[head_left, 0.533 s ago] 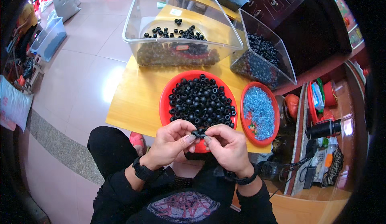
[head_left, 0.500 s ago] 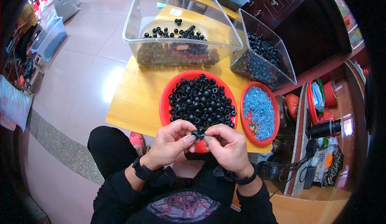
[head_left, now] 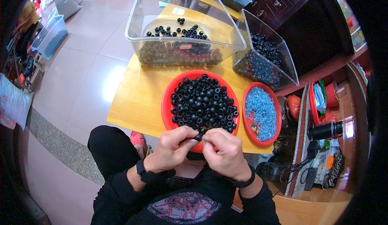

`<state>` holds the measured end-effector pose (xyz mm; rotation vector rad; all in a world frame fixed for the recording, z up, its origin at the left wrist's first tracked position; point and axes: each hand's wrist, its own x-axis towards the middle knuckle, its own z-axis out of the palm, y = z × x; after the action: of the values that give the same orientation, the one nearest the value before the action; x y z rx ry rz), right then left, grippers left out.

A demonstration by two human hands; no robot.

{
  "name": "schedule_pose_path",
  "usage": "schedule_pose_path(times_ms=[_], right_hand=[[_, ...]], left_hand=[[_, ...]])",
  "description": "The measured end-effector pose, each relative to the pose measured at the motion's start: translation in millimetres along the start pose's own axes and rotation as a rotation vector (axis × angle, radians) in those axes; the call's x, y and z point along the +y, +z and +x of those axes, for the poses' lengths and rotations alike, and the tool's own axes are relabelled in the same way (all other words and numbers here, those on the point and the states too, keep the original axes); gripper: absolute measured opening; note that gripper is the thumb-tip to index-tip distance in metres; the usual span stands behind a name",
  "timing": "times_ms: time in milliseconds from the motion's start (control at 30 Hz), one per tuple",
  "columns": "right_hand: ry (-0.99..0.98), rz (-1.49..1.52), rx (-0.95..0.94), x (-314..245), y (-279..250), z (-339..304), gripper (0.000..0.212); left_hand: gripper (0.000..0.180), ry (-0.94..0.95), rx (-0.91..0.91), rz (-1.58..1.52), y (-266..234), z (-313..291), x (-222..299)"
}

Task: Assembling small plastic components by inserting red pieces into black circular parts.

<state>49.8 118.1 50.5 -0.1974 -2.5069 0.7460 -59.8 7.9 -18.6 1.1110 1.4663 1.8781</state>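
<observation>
Both hands meet over the near rim of a round red basin (head_left: 166, 103) heaped with black round pieces with holes (head_left: 202, 99). My left hand (head_left: 171, 150) is closed, its thumb and forefinger pinching one small black round piece (head_left: 198, 137). Against that piece's right side press the closed fingers of my right hand (head_left: 226, 152). The fingers cover most of the piece, so its exact shape is hidden.
A small red oval tray (head_left: 279, 124) of light-blue bits (head_left: 260, 111) stands right of the basin. Behind are a large clear bin (head_left: 133, 23) and another clear bin (head_left: 297, 77), both holding black pieces. The yellow table (head_left: 125, 99) carries them.
My fingers have curled further round the black piece, and both hands have turned so their backs face up more. The wrists stay nearly in place.
</observation>
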Motion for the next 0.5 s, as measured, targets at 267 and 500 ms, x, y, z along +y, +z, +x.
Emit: schedule_pose_path(times_ms=[267, 500], right_hand=[[0.116, 0.215, -0.041, 3.0, -4.0, -0.7, 0.012], [0.314, 0.334, -0.073, 10.9, -0.8, 1.9, 0.011]], left_hand=[[0.015, 0.016, -0.117, -0.016, -9.0, 4.0, 5.0], [0.013, -0.256, -0.072, -0.407, -6.9, 2.9, 2.2]])
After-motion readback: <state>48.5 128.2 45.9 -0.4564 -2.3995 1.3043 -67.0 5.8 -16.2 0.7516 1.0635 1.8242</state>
